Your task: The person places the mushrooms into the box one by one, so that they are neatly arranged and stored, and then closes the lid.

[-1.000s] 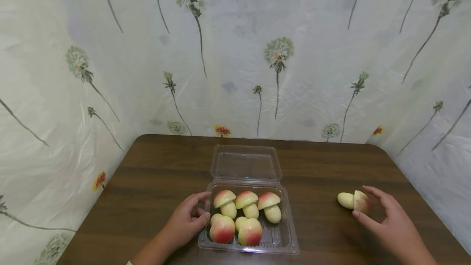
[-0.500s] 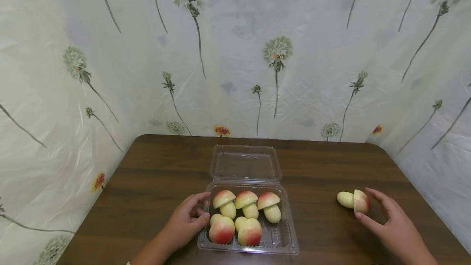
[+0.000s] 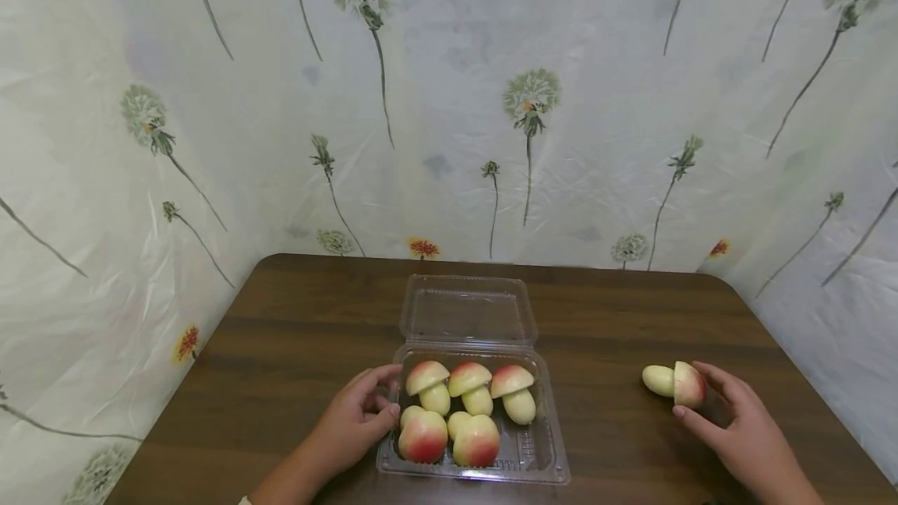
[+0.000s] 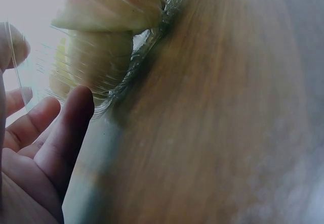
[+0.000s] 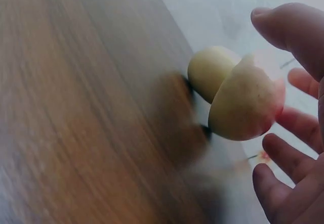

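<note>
The loose mushroom (image 3: 673,384) lies at the open right hand's (image 3: 737,427) fingertips — left hand (image 3: 351,423) open against the tray (image 3: 540,450).

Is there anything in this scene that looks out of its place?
Yes. One mushroom toy lies on its side on the table, apart from the five in the clear box. The right hand is at its cap.
</note>
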Motion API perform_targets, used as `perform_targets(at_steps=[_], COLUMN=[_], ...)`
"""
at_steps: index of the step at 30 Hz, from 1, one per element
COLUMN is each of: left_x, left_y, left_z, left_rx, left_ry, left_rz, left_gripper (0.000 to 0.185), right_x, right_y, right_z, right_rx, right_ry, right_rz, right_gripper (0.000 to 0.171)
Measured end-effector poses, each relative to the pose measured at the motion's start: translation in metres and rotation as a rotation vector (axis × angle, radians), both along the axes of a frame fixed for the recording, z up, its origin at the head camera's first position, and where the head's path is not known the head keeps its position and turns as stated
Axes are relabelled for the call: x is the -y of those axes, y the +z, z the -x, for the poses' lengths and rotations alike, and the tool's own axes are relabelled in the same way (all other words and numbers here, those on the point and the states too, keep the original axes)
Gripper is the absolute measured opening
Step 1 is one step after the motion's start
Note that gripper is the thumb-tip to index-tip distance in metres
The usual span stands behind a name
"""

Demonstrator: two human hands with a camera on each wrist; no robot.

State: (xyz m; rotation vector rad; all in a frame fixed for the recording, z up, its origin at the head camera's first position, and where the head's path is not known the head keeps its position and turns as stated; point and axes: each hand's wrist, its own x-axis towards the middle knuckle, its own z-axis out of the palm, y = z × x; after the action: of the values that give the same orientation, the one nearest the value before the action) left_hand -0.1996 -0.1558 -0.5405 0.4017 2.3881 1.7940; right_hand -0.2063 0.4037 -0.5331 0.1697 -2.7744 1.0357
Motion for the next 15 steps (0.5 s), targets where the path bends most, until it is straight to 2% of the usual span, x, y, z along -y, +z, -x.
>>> perform_targets(at_steps=[15], left_x=[-0.0011], left_y=[0.0044], left_z=[-0.0024], left_rx=[0.000], left_ry=[-0.023], left_rz=[-0.031], left_gripper=[0.054], right_x=[-0.0039], right_y=[-0.0052], right_z=[0.0084], right_rx=[0.102], right_ry=[0.011], right_rz=[0.056], right_gripper=[0.090])
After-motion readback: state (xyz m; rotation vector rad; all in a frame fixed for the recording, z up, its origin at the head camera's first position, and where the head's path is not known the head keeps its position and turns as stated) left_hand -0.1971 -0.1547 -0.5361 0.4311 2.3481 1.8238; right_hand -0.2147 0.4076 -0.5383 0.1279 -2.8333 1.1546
